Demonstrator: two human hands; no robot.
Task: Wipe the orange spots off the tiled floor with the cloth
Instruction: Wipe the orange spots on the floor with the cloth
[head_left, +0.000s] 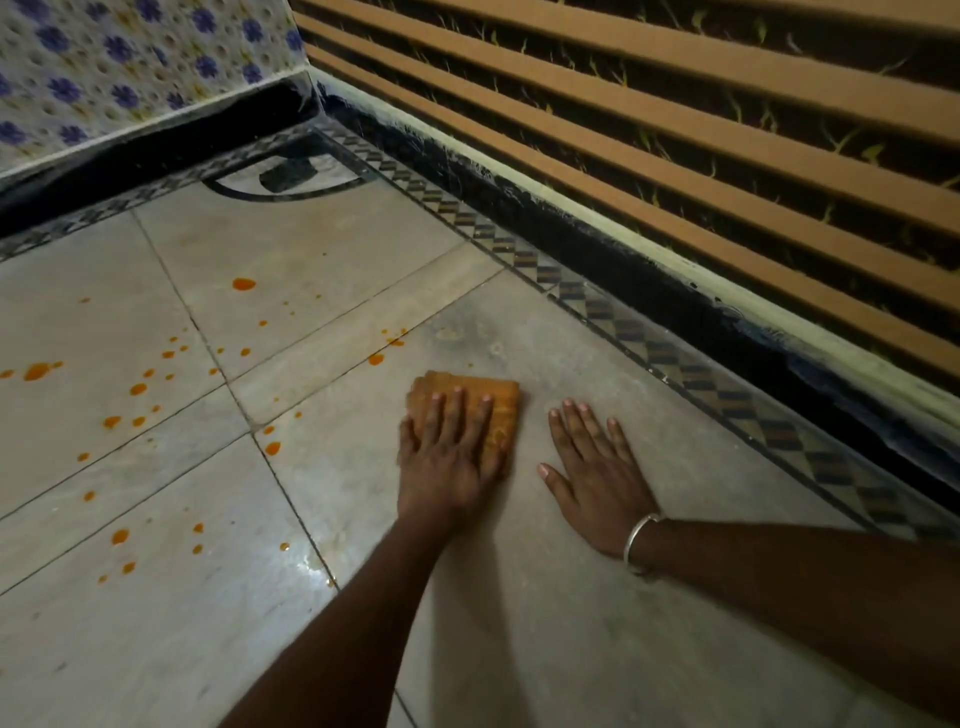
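A folded orange cloth (501, 410) lies on the pale tiled floor (571, 649). My left hand (449, 457) presses flat on the cloth with straight fingers and covers most of it. Beside it, my right hand (597, 478), with a metal bangle at the wrist, rests flat on the bare tile, fingers spread. Several orange spots dot the floor to the left of the cloth. The nearest orange spots (376, 358) sit just beyond its far left corner, another orange spot (271, 448) lies to the left of my left hand, and a larger spot (244, 283) lies farther back.
A patterned border strip (675, 358) and a black skirting (727, 322) run along the striped wall (675, 130) on the right. A floral wall (130, 62) closes the back left. A dark curved mark (285, 176) sits in the corner. The tile under my right hand shows no spots.
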